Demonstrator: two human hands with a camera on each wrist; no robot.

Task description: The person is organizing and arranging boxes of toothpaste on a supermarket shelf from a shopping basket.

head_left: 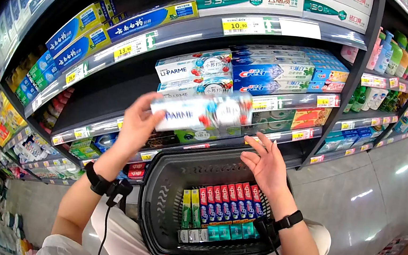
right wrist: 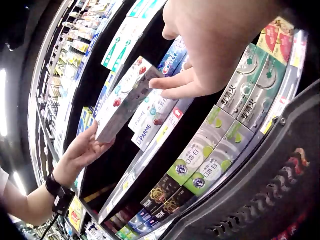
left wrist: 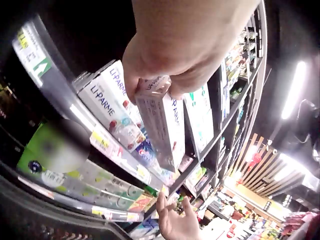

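My left hand (head_left: pixel 135 122) grips the left end of a white LI-PARME toothpaste box (head_left: pixel 200 115), printed with red cherries, and holds it up in front of the shelf. The left wrist view shows thumb and fingers pinching the end of this toothpaste box (left wrist: pixel 161 125). Near its other end is my right hand (head_left: pixel 268 166), palm turned up and fingers spread. In the right wrist view, the right hand's fingertips (right wrist: pixel 159 83) overlap the box's far end. Behind it, matching LI-PARME boxes (head_left: pixel 192 66) lie stacked on the shelf.
A black basket (head_left: pixel 149 210) stands between my knees, with several rows of small toothpaste boxes (head_left: pixel 229 199) inside. Blue Crest boxes (head_left: pixel 261 75) sit right of the LI-PARME stack. Shelf edges with price tags (head_left: pixel 237 25) run above and below. Tiled floor (head_left: pixel 350 190) lies at right.
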